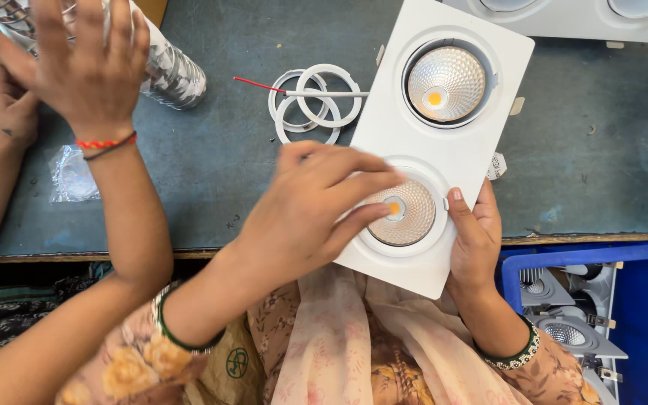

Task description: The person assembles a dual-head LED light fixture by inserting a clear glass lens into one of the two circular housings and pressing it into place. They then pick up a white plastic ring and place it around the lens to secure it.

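Nearest, at the table's front edge, a white rectangular twin downlight fixture overhangs that edge toward the person's lap and runs tilted up toward the table's far side. It is a flat, glossy white plate with two round openings, each ringed in white and holding a faceted silvery reflector with a small orange-yellow disc at its centre. The right hand grips the fixture's near right edge, thumb lying up along the face beside the near reflector, fingers hidden beneath. The left hand lies over the near opening with fingers stretched and loosely spread, fingertips touching the rim of that reflector; it clasps nothing. The far reflector is uncovered. Just left of the fixture's far half, on the grey-blue tabletop, lie three overlapping white rings with a thin red wire crossing them. At the table's left edge a small clear plastic bag lies flat. Above it another person's hands, one wrist bearing a red thread band, are raised with fingers splayed before a shiny wrapped roll. Below the table's right front corner, a blue crate holds more fixtures.
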